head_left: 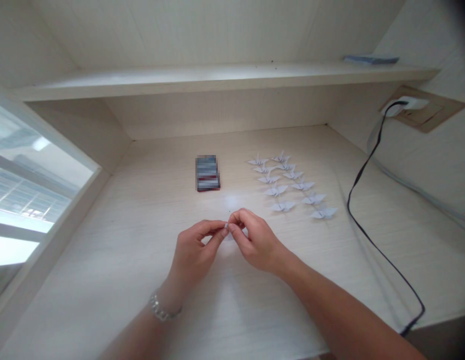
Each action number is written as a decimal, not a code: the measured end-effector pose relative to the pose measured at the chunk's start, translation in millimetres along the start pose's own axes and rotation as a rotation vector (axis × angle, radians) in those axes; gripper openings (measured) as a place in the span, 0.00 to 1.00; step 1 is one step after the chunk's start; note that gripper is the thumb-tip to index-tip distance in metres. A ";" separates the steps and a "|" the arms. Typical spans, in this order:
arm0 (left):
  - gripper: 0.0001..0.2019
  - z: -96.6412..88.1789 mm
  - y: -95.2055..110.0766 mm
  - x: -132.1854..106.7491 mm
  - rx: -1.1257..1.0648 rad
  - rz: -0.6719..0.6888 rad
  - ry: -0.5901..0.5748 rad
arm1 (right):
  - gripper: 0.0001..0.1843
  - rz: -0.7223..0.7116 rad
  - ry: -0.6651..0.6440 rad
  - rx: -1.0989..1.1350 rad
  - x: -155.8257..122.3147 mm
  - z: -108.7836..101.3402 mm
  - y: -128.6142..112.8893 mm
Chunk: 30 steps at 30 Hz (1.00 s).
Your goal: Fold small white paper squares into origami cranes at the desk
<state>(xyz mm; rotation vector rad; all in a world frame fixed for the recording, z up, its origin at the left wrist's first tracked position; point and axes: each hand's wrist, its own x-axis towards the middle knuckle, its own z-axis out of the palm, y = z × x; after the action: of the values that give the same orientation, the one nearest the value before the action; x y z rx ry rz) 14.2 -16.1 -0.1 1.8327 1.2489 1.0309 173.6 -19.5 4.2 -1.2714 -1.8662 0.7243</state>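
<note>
Bright light, window (26, 200) partly blown out at left, soft glare on desk (153, 195), faint cable (360, 175) shadow, slight blur, dark upper-right corner, pixelated pack (207, 173)

The desk (150, 200) is pale cream, streaked with faint wood grain. Toward its front edge, the tiny piece between the fingers (212, 226) is white, and the bracelet (159, 308) on the left wrist is silver. The folded paper cranes (276, 190), toward the back right corner, are plain white with soft grey shading. The pixelated block (207, 167) near the back edge shows bands of slate blue and grey, with a dark red stripe and dark red along its near side. By the right edge, one cable (382, 255) is black, another (416, 187) greyish white; the plug (416, 102) is white, the socket plate (423, 122) tan-gold.
</note>
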 end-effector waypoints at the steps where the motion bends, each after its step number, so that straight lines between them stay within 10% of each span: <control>1: 0.08 0.1 0.3 0.0 0.007 0.000 0.000 | 0.04 0.001 -0.007 0.006 0.3 0.0 -0.2; 30: 0.07 -2.3 7.8 0.8 0.131 0.069 -0.006 | 0.04 -0.048 0.032 0.011 0.8 -1.8 0.5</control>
<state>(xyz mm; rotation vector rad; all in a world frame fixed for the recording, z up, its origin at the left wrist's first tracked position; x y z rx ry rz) 15.5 -17.5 7.8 1.9894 1.2848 1.0004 175.2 -18.5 5.0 -1.2201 -1.8583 0.6835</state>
